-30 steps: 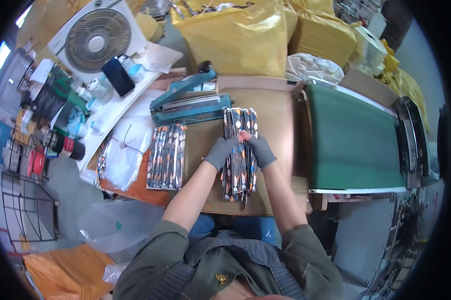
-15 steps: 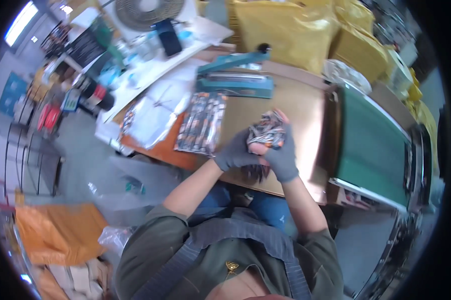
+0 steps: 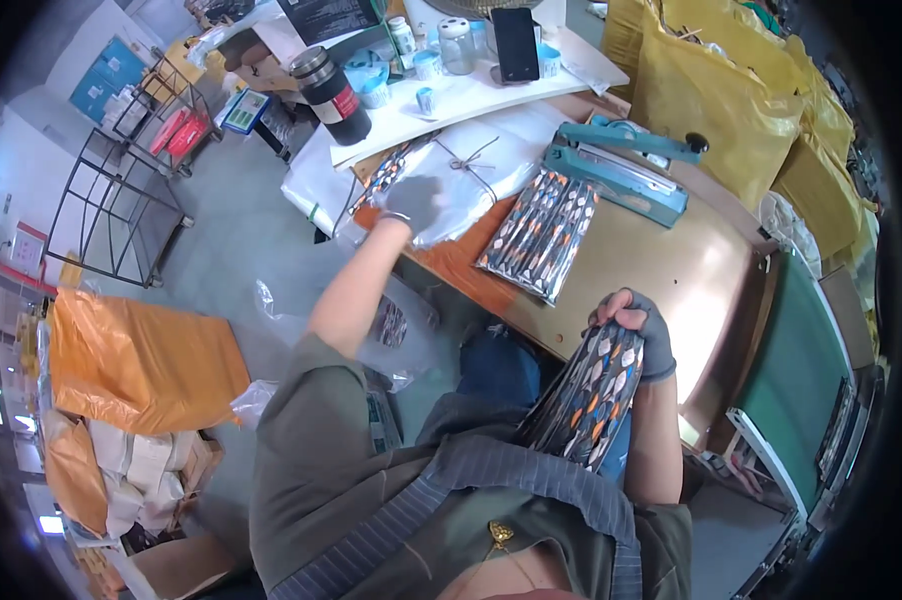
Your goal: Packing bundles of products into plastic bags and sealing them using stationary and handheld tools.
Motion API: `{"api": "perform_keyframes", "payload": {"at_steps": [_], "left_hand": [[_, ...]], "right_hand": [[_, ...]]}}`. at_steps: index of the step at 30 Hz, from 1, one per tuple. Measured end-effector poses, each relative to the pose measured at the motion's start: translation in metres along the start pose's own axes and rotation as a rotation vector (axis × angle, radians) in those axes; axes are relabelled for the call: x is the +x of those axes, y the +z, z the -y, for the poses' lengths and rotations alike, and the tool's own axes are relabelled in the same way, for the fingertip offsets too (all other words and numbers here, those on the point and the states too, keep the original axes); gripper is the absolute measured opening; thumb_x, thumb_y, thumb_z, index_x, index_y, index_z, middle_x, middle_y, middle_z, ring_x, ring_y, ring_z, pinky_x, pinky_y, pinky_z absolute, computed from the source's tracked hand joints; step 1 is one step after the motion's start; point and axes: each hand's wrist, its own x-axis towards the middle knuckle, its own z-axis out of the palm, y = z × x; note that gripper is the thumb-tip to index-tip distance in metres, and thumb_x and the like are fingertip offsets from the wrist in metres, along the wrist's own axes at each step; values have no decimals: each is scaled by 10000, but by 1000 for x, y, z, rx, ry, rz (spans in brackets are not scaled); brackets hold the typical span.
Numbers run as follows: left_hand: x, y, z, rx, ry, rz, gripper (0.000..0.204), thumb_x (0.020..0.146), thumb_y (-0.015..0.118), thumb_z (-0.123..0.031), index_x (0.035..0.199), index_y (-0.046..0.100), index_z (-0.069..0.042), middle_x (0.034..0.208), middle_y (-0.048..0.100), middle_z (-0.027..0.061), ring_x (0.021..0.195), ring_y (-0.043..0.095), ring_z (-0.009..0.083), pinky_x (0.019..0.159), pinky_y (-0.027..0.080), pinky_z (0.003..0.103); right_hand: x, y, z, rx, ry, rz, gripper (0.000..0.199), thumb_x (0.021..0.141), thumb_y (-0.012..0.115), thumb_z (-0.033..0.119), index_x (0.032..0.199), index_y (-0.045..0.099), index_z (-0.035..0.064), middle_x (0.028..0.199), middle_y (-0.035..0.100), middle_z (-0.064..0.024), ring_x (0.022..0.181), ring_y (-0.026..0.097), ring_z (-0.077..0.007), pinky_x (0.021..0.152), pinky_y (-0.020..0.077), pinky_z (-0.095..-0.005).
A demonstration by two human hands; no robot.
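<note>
My right hand (image 3: 636, 325), in a grey glove with bare fingertips, is closed around the top of a bundle of long dark patterned strips (image 3: 591, 400) with white, orange and blue marks. The bundle hangs down in front of my body. My left hand (image 3: 416, 205), also gloved, reaches over the near left edge of a stack of clear plastic bags (image 3: 491, 150) tied with dark twine; its fingers are blurred. A clear-wrapped pack of similar strips (image 3: 543, 235) lies on the table between my hands. Just behind it stands a blue-green bag sealer (image 3: 621, 170).
A white shelf (image 3: 411, 125) holds a dark tumbler (image 3: 333, 95), a phone (image 3: 516, 45) and small jars. Yellow sacks (image 3: 701, 90) stand at the back right, with a green-topped surface (image 3: 796, 350) at right. An orange-wrapped parcel (image 3: 151, 360) and a wire cart (image 3: 111, 210) are left.
My hands have parted: the left has moved left to the bag stack, while the right has lowered the bundle toward my body. The view has swung left.
</note>
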Motion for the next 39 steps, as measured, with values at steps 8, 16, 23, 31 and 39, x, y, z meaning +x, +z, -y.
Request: {"api": "perform_keyframes", "payload": {"at_steps": [8,16,23,31,39], "left_hand": [[-19,42,79,-324,-173,113,265,813,548,-337,833,646,-92,868,654,151,846,613,333,752,458,409],[-69,-34,-136,-1110,-227,-158,275,897,523,-243,779,605,-8,704,620,69,642,551,101,590,419,272],[-94,4,-235,-1094,-69,-381,311,901,501,-251,759,556,20,593,515,114,574,526,230,602,418,361],[-54,-26,-321,-991,552,69,264,863,526,-228,697,560,-26,638,513,123,599,484,242,573,365,399],[-156,58,-270,-1363,341,118,404,891,514,-353,849,542,47,775,575,115,716,525,171,686,447,310]], "right_hand": [[7,-6,-7,-131,61,-120,306,692,574,140,951,584,-22,779,586,-118,763,607,-252,708,514,-354],[22,17,-10,-100,206,11,614,731,601,149,1295,429,-22,852,626,-96,721,613,-153,665,490,-247],[-17,-71,-24,69,-17,-252,489,707,599,136,1160,524,-33,802,624,-93,684,606,-161,663,488,-253],[-49,-68,1,29,-228,-91,328,792,603,134,1105,597,36,1066,595,-50,945,549,-99,828,451,-252],[-85,-55,-55,226,-357,-52,424,861,590,371,1162,527,79,1023,610,-107,841,623,-165,722,527,-316]]}}
